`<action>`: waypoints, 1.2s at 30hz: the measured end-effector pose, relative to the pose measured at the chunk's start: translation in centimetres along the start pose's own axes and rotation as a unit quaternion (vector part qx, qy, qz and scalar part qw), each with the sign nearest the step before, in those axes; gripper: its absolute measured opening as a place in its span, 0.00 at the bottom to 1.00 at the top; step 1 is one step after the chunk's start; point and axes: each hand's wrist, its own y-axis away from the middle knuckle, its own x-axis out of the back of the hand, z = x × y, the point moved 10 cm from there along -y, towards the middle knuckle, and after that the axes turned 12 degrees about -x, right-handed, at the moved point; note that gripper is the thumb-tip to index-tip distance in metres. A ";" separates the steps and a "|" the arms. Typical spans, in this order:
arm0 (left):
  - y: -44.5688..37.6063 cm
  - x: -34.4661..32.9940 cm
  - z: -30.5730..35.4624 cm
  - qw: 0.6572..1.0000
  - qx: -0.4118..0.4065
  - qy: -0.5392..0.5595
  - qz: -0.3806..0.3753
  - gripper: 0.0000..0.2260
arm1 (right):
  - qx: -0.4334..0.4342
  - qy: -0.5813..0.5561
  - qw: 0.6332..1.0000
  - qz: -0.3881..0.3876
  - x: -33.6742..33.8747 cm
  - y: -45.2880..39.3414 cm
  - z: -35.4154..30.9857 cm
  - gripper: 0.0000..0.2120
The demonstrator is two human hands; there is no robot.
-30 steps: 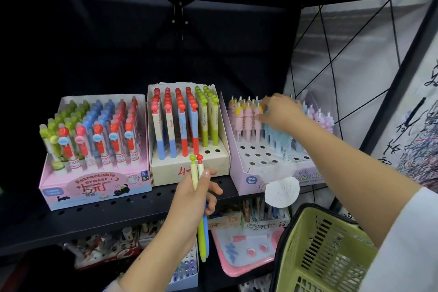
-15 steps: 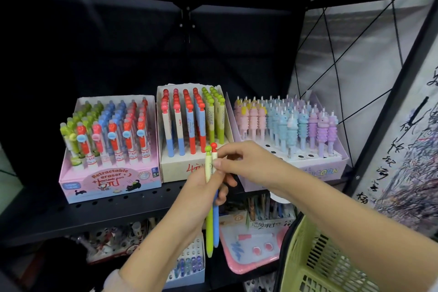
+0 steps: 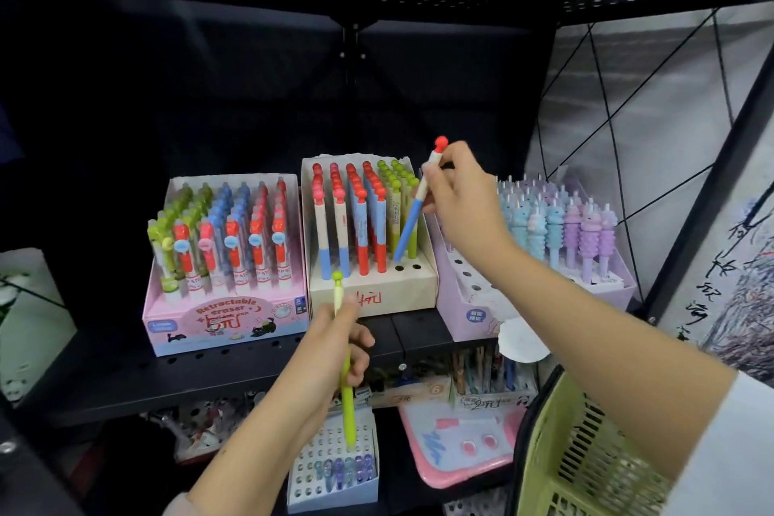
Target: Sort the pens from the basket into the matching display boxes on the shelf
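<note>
Fingers [image 3: 435, 180] of the right hand [image 3: 463, 205] pinched a blue-and-white pen [image 3: 412, 218], tilted, its tip over the beige display box [image 3: 377, 293] on the shelf [image 3: 209, 373]. The left hand [image 3: 335, 344] gripped a green pen [image 3: 347, 390] upright below that box. A green basket [image 3: 578, 469] sat at lower right.

Right hand [image 3: 458, 197] has taken the blue pen [image 3: 412, 214] from the left hand [image 3: 335, 341], now tilted over the cream box [image 3: 377, 293].
</note>
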 end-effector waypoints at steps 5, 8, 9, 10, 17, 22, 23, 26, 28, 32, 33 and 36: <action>-0.5 0.6 0.1 0.995 0.012 0.088 0.037 0.09 | 0.007 0.046 0.999 0.007 -1.0 -0.6 0.1 0.06; -0.5 1.2 0.1 0.996 0.006 0.069 0.051 0.09 | 0.011 0.067 0.998 0.006 -1.2 -0.7 0.3 0.06; -0.5 1.3 0.0 0.997 0.003 0.061 0.053 0.08 | 0.008 0.071 0.997 -0.013 -1.8 -0.5 0.6 0.06; -0.5 1.5 0.0 0.997 -0.004 0.053 0.054 0.08 | 0.003 0.076 0.996 -0.040 -2.6 -0.2 1.1 0.06; 0.1 1.2 1.4 0.996 -0.085 -0.014 0.008 0.08 | -0.012 0.179 0.982 -0.054 -3.9 0.9 2.6 0.10; 0.3 0.5 2.7 0.991 -0.131 -0.033 -0.009 0.09 | -0.024 0.049 0.980 -0.192 -5.6 5.2 0.7 0.06; 0.4 0.2 2.9 0.990 -0.136 -0.035 -0.011 0.10 | -0.042 0.036 0.964 -0.260 -6.9 6.7 0.7 0.07; 0.5 -0.9 3.3 0.988 -0.139 -0.052 -0.033 0.10 | -0.046 0.040 0.954 -0.295 -7.7 8.4 1.0 0.08; 0.5 -1.1 3.6 0.986 -0.145 -0.068 -0.041 0.09 | -0.046 0.006 0.968 -0.248 -6.5 7.2 0.8 0.06; 0.6 -0.3 4.7 0.972 -0.182 -0.145 -0.037 0.13 | -0.071 -0.060 0.993 -0.072 -0.8 2.3 1.3 0.08; 0.6 -0.2 4.9 0.966 -0.192 -0.168 -0.038 0.14 | -0.057 -0.037 0.997 -0.031 0.5 1.3 1.2 0.08; 0.7 -0.3 5.0 0.958 -0.207 -0.194 -0.048 0.14 | -0.046 0.026 0.998 0.022 1.8 -0.4 1.6 0.08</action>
